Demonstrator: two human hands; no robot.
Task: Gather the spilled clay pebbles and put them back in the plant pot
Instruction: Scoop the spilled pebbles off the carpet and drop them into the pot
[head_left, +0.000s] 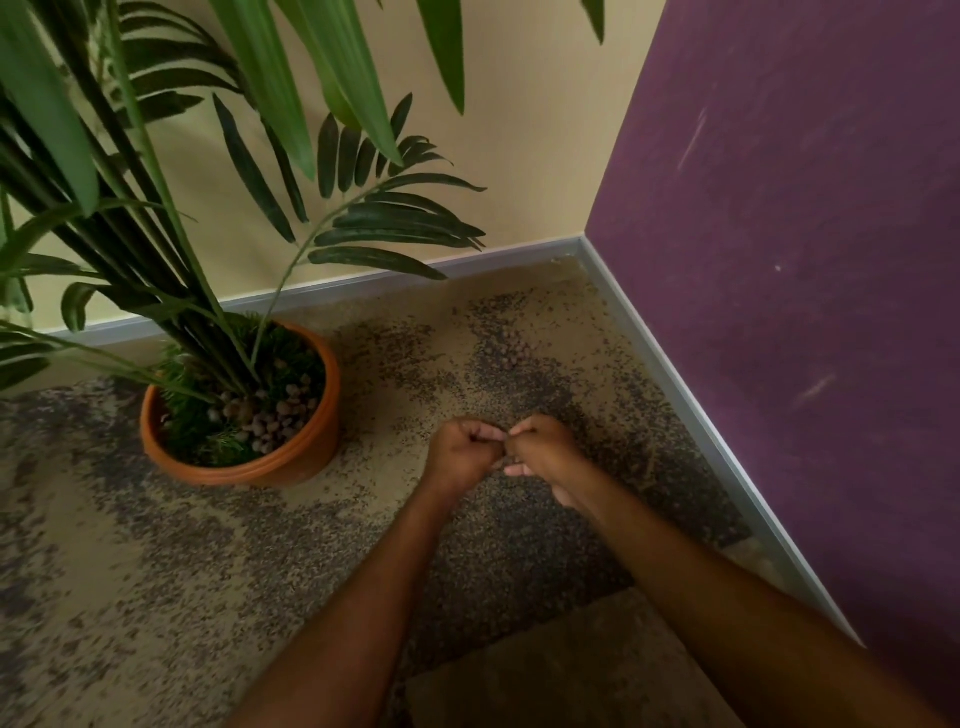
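The person's left hand (464, 453) and right hand (543, 451) meet fingertip to fingertip low over the speckled carpet (156, 561), both curled nearly closed, probably passing or cupping pebbles, though whether either holds any cannot be told. A small cluster of spilled clay pebbles (511, 347) lies beyond them toward the corner, while the terracotta plant pot (291, 457), already topped with pebbles, stands just left within easy reach.

What the left hand (464, 453) and the right hand (542, 451) hold cannot be seen, because the curled fingers cover it. Beyond the hands, the spilled clay pebbles (506, 353) blur into the speckled carpet (156, 571). Left of the hands, the plant (171, 208) is cut off by the top and left edges.
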